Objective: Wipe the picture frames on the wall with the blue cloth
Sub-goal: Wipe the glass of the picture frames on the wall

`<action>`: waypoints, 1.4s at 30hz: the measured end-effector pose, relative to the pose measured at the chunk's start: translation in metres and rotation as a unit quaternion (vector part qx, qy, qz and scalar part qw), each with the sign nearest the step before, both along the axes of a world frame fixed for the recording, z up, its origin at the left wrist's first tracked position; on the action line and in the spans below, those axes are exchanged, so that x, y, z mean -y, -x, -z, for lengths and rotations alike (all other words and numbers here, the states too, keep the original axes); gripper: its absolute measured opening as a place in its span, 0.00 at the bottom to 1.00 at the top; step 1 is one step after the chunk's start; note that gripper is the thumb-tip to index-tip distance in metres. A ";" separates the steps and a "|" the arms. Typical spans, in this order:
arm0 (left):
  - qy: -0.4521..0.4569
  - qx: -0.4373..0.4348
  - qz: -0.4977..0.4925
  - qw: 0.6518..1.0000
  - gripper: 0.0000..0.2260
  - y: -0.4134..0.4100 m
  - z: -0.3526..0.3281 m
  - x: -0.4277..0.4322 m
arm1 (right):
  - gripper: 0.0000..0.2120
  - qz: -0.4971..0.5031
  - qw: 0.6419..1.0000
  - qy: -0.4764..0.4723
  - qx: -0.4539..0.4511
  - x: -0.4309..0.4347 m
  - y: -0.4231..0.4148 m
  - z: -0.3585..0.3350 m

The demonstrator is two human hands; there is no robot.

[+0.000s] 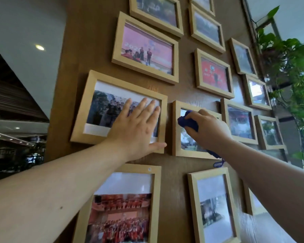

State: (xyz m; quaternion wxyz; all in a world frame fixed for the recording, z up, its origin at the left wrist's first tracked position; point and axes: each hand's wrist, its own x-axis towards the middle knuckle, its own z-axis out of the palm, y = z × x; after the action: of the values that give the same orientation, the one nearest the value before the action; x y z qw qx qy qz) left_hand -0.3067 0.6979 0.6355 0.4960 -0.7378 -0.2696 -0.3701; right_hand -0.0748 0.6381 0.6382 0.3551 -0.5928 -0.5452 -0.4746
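Several light wooden picture frames hang on a brown wood wall point(181, 95). My left hand point(135, 127) lies flat with fingers spread on the glass of a wide frame point(88, 109) holding a group photo. Just to its right, my right hand point(209, 128) grips a bunched blue cloth point(188, 121) and presses it against the glass of a small upright frame point(175, 130). A tail of the cloth with a tag point(218, 163) hangs under my right wrist, over the frame's lower right corner.
More frames surround these: a pink-photo frame point(146, 48) above, a red-photo frame point(212, 72) up right, two larger ones point(123, 207) point(212, 207) below. Leafy green plants point(291, 71) stand at the wall's right edge. A dim ceiling with lights lies left.
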 end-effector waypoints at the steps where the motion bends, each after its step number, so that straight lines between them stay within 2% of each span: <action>1: -0.002 -0.002 -0.007 1.000 0.42 -0.014 -0.003 0.001 | 0.15 -0.006 1.000 -0.008 -0.005 -0.002 -0.007 -0.003; 8: 0.021 -0.014 -0.058 0.998 0.44 -0.089 -0.006 -0.010 | 0.15 -0.055 0.997 -0.039 -0.042 -0.018 -0.050 -0.014; 13: 0.022 -0.020 -0.094 0.995 0.47 -0.104 -0.005 -0.019 | 0.17 -0.106 0.994 -0.041 -0.003 -0.036 -0.048 -0.026; 21: 0.039 -0.034 -0.119 0.992 0.47 -0.111 -0.010 -0.014 | 0.17 -0.097 0.994 -0.039 0.041 -0.048 -0.084 -0.025; 28: 0.053 -0.036 -0.124 0.990 0.50 -0.110 -0.008 -0.018 | 0.16 -0.019 0.995 -0.061 -0.077 -0.047 -0.158 -0.008; 32: 0.051 -0.037 -0.137 0.989 0.54 -0.109 -0.005 -0.021 | 0.16 -0.034 0.988 -0.072 -0.130 -0.051 -0.149 -0.007; 34: 0.055 -0.034 -0.135 0.989 0.53 -0.109 -0.004 -0.021 | 0.15 -0.092 0.989 -0.061 -0.098 -0.053 -0.125 -0.006; 37: 0.048 -0.026 -0.135 0.989 0.52 -0.112 -0.003 -0.021 | 0.17 -0.141 0.989 -0.040 0.021 -0.056 -0.082 0.000; 39: 0.045 -0.020 -0.136 0.989 0.52 -0.113 -0.003 -0.022 | 0.17 -0.138 0.987 -0.041 0.071 -0.056 -0.066 0.001; 42: 0.054 -0.023 -0.131 0.990 0.53 -0.112 -0.003 -0.023 | 0.18 -0.096 0.992 -0.032 0.081 -0.052 -0.082 0.002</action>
State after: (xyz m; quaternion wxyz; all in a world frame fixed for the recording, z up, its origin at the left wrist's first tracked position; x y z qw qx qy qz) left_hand -0.1942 0.7207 0.6389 0.5057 -0.7300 -0.3721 -0.2700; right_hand 0.0073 0.6902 0.6361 0.3725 -0.4857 -0.6113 -0.5017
